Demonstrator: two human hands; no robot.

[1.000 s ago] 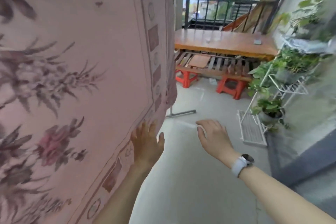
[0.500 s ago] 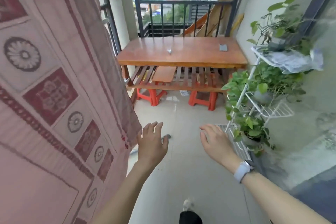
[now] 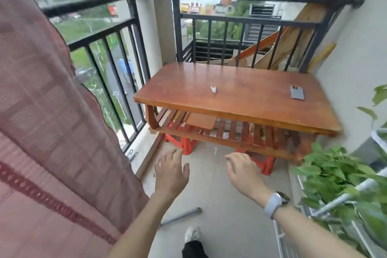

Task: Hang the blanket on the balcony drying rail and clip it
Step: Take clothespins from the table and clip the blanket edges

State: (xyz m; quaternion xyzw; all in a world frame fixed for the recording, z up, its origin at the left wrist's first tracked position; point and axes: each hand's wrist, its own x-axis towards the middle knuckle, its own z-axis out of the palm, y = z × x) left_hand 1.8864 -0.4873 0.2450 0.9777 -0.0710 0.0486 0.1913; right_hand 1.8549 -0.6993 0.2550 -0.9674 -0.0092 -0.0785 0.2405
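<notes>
Both my arms reach forward over the balcony floor, palms down. My left hand is held out with its fingers spread and relaxed, holding nothing. My right hand, with a watch on the wrist, is also empty, its fingers loosely bent and pointing toward the table. The two hands are near each other, apart, at about the same height.

The blanket hangs on my left and fills the left side of the view; its pink cloth with a dark red patterned band drops in front of the black railing. Its lower edge runs just beside my left forearm, and I cannot tell whether it touches the arm. My left hand is clear of it.

The clip, small and pale, lies on the table top, near the middle and a little toward the front edge, well ahead of both hands. A phone lies near the right edge of the same top. Red stools stand under the table, and green plants on a white rack are at my right. A grey metal bar lies on the floor below my left hand, and my shoe shows near the bottom edge.
</notes>
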